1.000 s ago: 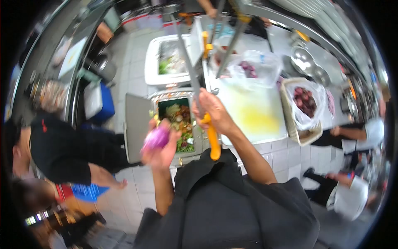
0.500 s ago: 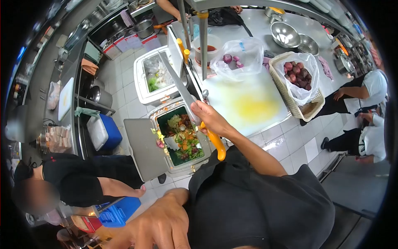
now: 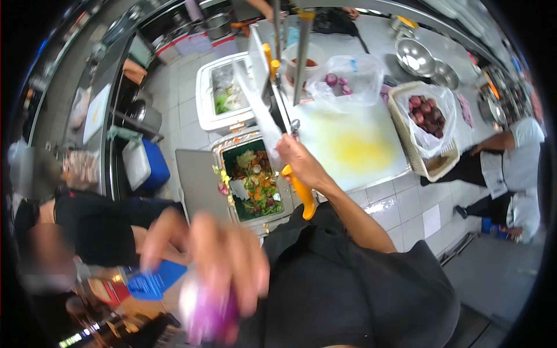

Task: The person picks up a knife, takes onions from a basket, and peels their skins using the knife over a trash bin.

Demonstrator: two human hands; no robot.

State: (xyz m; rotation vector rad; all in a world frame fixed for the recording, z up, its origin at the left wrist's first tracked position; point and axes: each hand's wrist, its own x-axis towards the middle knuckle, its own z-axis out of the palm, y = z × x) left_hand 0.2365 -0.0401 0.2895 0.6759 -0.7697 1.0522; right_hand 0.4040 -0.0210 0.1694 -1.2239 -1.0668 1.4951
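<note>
My right hand (image 3: 300, 161) is closed around the yellow handle of a large knife (image 3: 301, 194). Its broad blade points up and away, over the edge between the bins and the counter. Low on the left, close to the camera, my left hand (image 3: 223, 249) is blurred by motion, its fingers curled over a purple onion (image 3: 209, 316). Beyond the knife lies a white cutting board (image 3: 325, 127) with a yellow stain. Peeled purple onions (image 3: 331, 80) sit in a clear plastic bag (image 3: 365, 81) at the board's far edge.
An open waste bin (image 3: 287, 211) full of vegetable scraps stands left of the board, with a white cooler box (image 3: 204, 95) behind it. A basket (image 3: 400, 124) of unpeeled onions flanks the board's right. A co-worker in black (image 3: 96, 226) is at left; others in white (image 3: 522, 153) at right.
My left hand has risen and turned, bringing a purple onion into view. The right hand still grips the knife. The whole view has shifted slightly.
</note>
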